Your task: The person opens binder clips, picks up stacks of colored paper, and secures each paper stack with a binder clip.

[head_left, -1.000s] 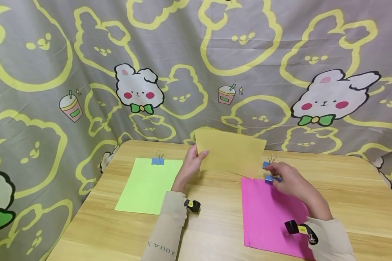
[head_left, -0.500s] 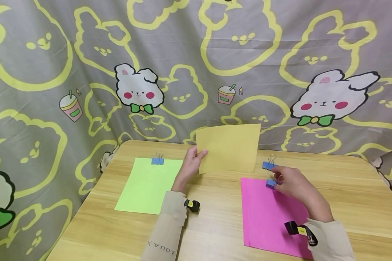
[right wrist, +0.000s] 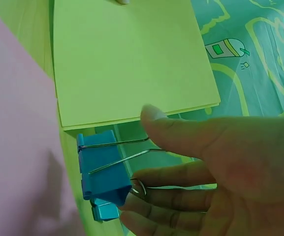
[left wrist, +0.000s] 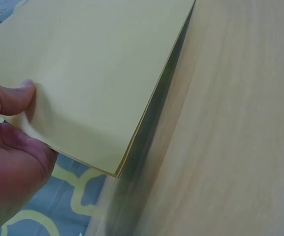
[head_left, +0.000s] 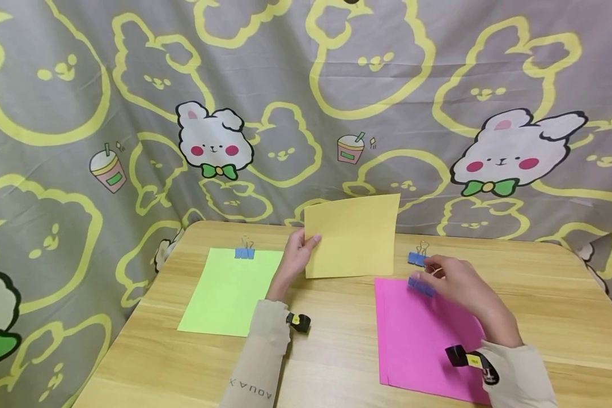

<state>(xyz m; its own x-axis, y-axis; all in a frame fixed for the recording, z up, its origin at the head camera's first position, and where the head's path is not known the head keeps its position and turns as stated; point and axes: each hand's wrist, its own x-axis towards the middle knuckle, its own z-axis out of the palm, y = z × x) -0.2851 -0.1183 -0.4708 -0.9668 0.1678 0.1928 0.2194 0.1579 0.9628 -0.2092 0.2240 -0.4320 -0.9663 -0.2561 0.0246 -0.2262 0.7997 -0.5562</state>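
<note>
My left hand (head_left: 294, 258) holds a small stack of yellow paper (head_left: 354, 238) by its left edge, thumb on the near face. The stack stands nearly upright above the table, and layered edges show in the left wrist view. My right hand (head_left: 461, 289) pinches a blue binder clip (right wrist: 102, 164) by its wire handles, thumb on one and fingers on the other. This clip hangs above the far edge of the pink paper (head_left: 423, 345), a short way right of the yellow stack and apart from it. Behind it, another blue binder clip (head_left: 417, 259) sits on the table.
Light green paper (head_left: 224, 300) lies on the left of the wooden table (head_left: 331, 351), with a blue binder clip (head_left: 244, 253) on its far edge. A patterned curtain (head_left: 285, 73) hangs directly behind the table.
The yellow stack's right end has swung up and back, so it now hangs level. The binder clip in my right hand has turned, its blue body now facing the stack more broadly.
</note>
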